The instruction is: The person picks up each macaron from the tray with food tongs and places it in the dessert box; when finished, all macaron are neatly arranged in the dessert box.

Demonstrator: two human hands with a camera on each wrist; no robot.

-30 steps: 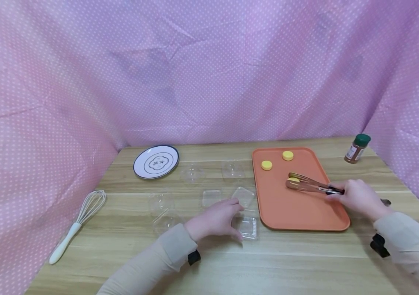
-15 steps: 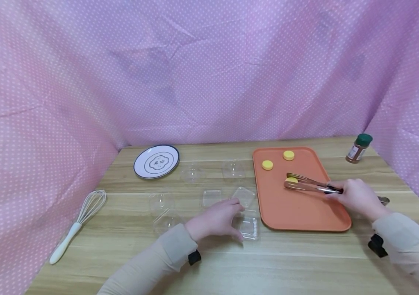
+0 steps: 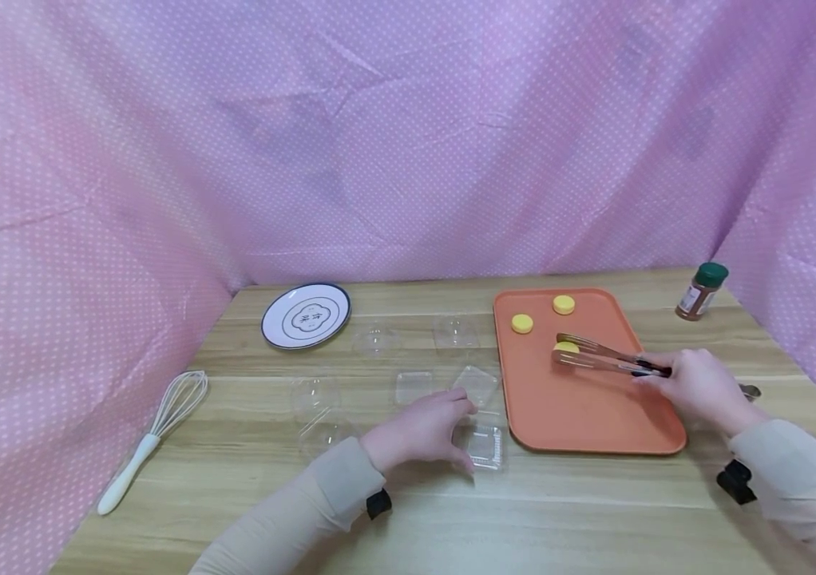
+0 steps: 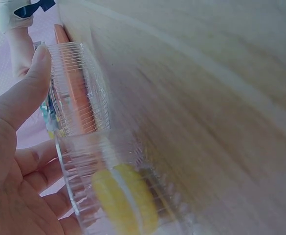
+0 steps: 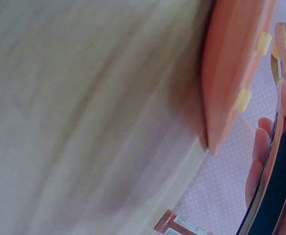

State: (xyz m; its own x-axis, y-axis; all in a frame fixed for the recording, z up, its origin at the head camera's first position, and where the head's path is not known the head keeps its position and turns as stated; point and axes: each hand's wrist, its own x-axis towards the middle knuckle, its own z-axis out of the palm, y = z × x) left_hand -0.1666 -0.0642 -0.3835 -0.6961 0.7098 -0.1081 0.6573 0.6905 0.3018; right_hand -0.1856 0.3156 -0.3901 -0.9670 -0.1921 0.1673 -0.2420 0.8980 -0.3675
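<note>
Left wrist view alone: yellow cake (image 4: 124, 198) inside clear box (image 4: 91, 161) under left hand's fingers (image 4: 23, 95); right hand (image 3: 699, 387) gripping tongs (image 3: 605, 361).

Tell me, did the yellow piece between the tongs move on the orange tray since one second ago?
Barely: the yellow piece in the tongs crept slightly toward the orange tray's far edge, nearer the two loose yellow pieces.

head: high, forward-down | wrists: close, table-level | shared: tray (image 3: 588, 415)
</note>
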